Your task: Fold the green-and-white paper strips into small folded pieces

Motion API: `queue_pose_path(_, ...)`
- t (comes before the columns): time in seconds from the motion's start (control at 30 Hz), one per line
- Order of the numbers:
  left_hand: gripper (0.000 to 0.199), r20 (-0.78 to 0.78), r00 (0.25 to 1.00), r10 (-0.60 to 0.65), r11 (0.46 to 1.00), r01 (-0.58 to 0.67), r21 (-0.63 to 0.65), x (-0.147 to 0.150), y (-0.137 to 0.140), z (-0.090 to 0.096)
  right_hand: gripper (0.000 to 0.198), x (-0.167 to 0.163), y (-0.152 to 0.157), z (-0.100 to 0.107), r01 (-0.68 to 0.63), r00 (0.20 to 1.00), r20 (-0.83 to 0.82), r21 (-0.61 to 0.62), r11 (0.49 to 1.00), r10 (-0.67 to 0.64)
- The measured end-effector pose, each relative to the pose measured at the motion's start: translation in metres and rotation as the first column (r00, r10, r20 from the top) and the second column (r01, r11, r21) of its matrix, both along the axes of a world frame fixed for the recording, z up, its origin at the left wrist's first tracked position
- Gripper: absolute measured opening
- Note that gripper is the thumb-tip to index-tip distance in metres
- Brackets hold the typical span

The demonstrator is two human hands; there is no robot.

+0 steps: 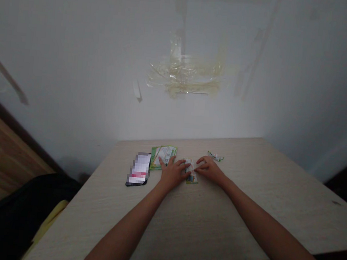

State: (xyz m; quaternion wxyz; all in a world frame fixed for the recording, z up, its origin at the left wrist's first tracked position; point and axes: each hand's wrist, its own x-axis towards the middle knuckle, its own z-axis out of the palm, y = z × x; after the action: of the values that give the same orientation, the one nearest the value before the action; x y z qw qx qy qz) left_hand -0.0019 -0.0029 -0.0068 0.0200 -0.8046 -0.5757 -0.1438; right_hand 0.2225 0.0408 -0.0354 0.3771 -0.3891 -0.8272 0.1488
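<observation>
One packet (192, 179) lay on the table (189, 224); left hand (172, 174), fingers wide, touched it; right hand (211, 170), fingers narrow, met its edge, any grip indiscernible.

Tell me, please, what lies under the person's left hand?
The left hand reaches over the edges of two things: the green packet and the small packet. Their uncovered parts show around the fingers. What lies directly beneath the palm is covered, so I cannot tell.

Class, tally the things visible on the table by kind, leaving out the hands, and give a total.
Phone: 1
Packets, the large packet and the small packet: 2
Crumpled scrap: 1
Total: 4
</observation>
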Motion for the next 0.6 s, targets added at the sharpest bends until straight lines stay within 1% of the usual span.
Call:
queue_pose_path(0.1,0.043,0.012,1.000,0.001,1.000,-0.001,-0.002,-0.0003,0.0009,-0.0019,0.016,0.0031,0.0017,0.0015,-0.027,1.000,0.011,-0.028,0.999,0.027)
queue_pose_path(0.2,0.042,0.029,1.000,0.001,1.000,-0.001,-0.004,-0.0010,0.0021,-0.0038,0.014,0.0039,0.0022,0.0018,-0.033,0.998,0.046,-0.007,0.999,0.033)
queue_pose_path(0.43,0.043,0.039,0.999,0.005,1.000,-0.004,-0.020,-0.0014,0.0024,-0.0040,0.014,0.0000,0.0029,0.0023,0.017,0.992,0.123,0.083,0.996,-0.027)
queue_pose_path(0.6,0.043,0.022,1.000,0.007,1.000,-0.007,-0.027,-0.0010,0.0025,-0.0033,0.017,-0.0044,0.0059,0.0028,0.064,0.986,0.145,0.120,0.991,-0.082)
